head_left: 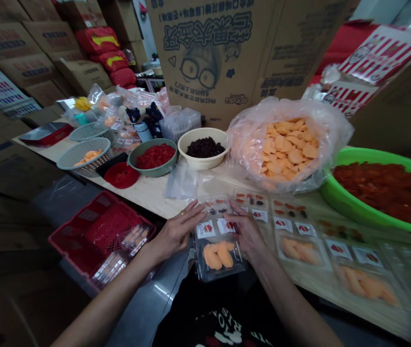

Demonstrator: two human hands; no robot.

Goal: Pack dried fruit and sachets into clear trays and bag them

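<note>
A clear plastic candy box (202, 266) is between my two hands at the table's front edge. Orange slab-shaped candies (219, 255) lie in its near compartment. Two printed labels (205, 228) sit across its middle, with small red and dark pieces beyond them. My left hand (176, 231) grips the box's left side, fingers stretched over its upper left corner. My right hand (247, 230) holds the right side, its thumb and fingers at the upper right. Filled boxes of the same kind (299, 248) stand in a row to the right.
A bag of orange candies (288, 149), a green basin of red pieces (339, 193), a cream bowl of dark pieces (205, 163) and a grey-green bowl of red pieces (153, 168) stand behind. A red crate (93, 217) holding packed boxes sits low left. A large carton (241, 62) rises behind.
</note>
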